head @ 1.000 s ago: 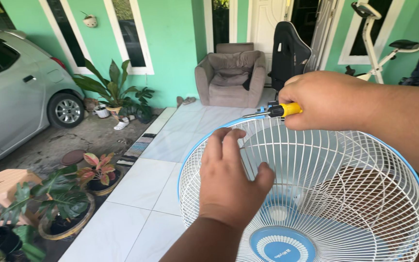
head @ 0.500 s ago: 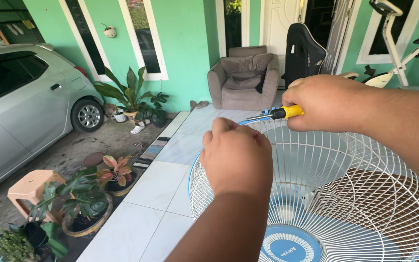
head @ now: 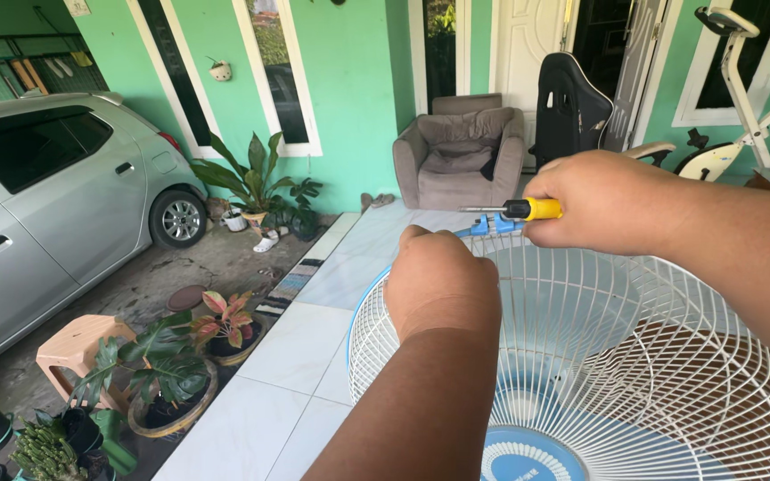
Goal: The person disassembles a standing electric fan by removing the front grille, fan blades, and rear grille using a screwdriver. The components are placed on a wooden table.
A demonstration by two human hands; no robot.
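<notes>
Head view: right hand (head: 603,200) gripping yellow screwdriver (head: 519,210) above fan guard (head: 634,356).

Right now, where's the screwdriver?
In the head view, the screwdriver is upper centre, held in the right hand, its tip over the blue clip at the fan guard's top rim, beside the left hand.

screwdriver (head: 517,210) above fan guard (head: 634,356)

Both hands are fisted, left (head: 438,285) low and near, right (head: 603,203) raised.
</notes>
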